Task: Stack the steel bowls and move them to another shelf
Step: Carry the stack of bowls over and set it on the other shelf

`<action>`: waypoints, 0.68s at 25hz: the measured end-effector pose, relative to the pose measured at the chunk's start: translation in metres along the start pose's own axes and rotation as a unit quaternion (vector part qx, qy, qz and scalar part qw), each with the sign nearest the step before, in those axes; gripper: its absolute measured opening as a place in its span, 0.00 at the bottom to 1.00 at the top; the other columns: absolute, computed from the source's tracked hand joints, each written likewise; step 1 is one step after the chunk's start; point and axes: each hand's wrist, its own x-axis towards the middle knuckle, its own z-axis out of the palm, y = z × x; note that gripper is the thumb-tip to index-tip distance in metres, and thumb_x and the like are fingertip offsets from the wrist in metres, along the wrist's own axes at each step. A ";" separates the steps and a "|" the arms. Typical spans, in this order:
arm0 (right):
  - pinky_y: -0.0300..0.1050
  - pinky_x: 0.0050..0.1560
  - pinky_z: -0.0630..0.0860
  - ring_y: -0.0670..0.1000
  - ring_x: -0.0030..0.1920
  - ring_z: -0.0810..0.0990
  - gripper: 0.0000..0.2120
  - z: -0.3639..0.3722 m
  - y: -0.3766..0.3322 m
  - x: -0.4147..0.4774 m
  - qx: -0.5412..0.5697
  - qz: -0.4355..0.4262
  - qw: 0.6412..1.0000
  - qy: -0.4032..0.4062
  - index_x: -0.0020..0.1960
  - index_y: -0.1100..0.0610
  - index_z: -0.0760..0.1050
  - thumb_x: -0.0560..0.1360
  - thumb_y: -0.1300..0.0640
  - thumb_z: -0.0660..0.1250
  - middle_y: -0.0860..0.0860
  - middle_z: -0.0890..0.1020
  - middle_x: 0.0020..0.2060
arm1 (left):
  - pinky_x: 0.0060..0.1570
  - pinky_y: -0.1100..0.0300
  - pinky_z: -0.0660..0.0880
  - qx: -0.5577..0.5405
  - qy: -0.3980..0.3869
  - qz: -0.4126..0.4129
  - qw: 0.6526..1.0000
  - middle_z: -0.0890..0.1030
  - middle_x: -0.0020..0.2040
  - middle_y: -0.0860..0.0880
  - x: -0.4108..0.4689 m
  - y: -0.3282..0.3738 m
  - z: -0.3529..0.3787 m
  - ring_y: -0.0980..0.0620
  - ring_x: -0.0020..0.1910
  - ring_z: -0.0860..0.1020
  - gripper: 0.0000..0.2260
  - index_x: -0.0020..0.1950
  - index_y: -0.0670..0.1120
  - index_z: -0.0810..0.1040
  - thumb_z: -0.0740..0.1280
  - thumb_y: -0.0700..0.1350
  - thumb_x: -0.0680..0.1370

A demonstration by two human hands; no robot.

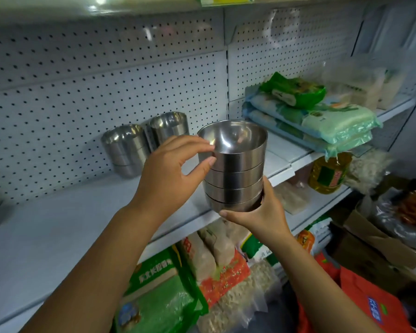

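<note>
You face a white shelf (pixel 58 224) backed by pegboard, with rice bags (pixel 322 121) piled on the next section to your right. In front of the shelf and lifted clear of it is the stack of bowls (pixel 235 174): four steel bowls nested one inside another, upright, open side up. Against the pegboard, well apart from what you hold, stand a left stack (pixel 127 147) and a right stack (pixel 168 128) of the same bowls, just beside each other. Your right hand (pixel 259 212) carries the held stack from below, its fingers (pixel 267 188) curled round the bottom bowl. Your left hand (pixel 175 169) steadies the top, thumb and forefinger pinching the rim of the uppermost bowl. I judge the job partly done: one pile is gathered and in the air, nothing is yet set on another shelf, and the two back stacks probably need moving too. Which shelf is meant cannot be told.
</note>
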 end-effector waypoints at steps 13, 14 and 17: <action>0.48 0.58 0.81 0.43 0.59 0.79 0.47 0.035 0.042 0.104 -0.084 0.030 0.993 0.083 0.67 0.40 0.67 0.53 0.39 0.86 0.39 0.79 0.59 | 0.66 0.57 0.75 -0.010 -0.046 0.048 0.998 0.85 0.58 0.49 0.073 -0.111 0.056 0.52 0.62 0.81 0.12 0.58 0.44 0.85 0.75 0.45 0.77; 0.47 0.58 0.81 0.43 0.59 0.79 0.48 0.037 0.045 0.109 -0.090 0.036 0.992 0.079 0.67 0.40 0.67 0.53 0.38 0.86 0.39 0.79 0.59 | 0.67 0.58 0.75 -0.008 -0.050 0.044 0.998 0.85 0.58 0.49 0.076 -0.115 0.060 0.52 0.63 0.81 0.12 0.59 0.44 0.85 0.75 0.44 0.77; 0.40 0.54 0.79 0.44 0.58 0.78 0.48 0.040 0.053 0.127 -0.099 0.046 0.992 0.064 0.68 0.40 0.66 0.53 0.38 0.85 0.40 0.78 0.60 | 0.68 0.68 0.69 0.009 -0.058 0.036 0.998 0.84 0.59 0.49 0.082 -0.127 0.073 0.51 0.65 0.79 0.12 0.60 0.44 0.85 0.74 0.44 0.77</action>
